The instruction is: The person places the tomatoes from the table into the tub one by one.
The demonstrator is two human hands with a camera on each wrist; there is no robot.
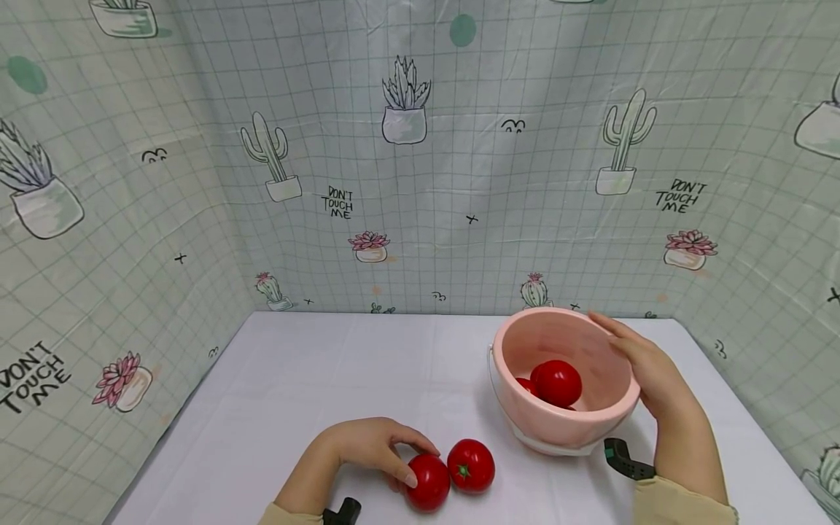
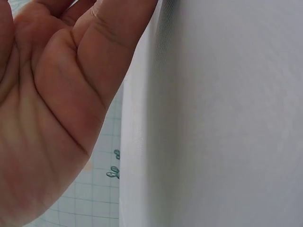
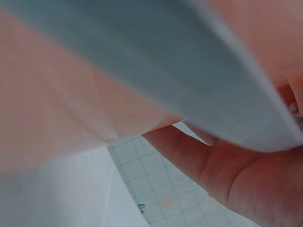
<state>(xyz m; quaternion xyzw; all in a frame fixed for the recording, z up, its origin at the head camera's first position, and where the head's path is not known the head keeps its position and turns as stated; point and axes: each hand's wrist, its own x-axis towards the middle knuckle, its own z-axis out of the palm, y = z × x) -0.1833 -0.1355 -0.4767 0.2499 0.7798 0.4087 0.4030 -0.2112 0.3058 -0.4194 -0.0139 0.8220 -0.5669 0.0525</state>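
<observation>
My left hand (image 1: 375, 445) holds a shiny red tomato (image 1: 429, 484) on the white table, thumb across its top and fingers round its far side. A second tomato (image 1: 471, 467) sits just right of it, its green stem mark showing. In the left wrist view the palm (image 2: 61, 104) appears, while the tomato is out of sight. My right hand (image 1: 646, 364) grips the right rim of a pink bucket (image 1: 558, 430). Inside the bucket lie red tomatoes (image 1: 559, 383), partly hidden by its wall. The right wrist view has the hand (image 3: 236, 179) against the bucket's side, behind a pale blurred band.
A thin white handle (image 1: 494, 379) hangs down the bucket's side. The white table (image 1: 367, 364) is enclosed at the back and both sides by grid cloth (image 1: 459, 175) printed with cacti. Dark wrist straps (image 1: 628, 461) show at both sleeves.
</observation>
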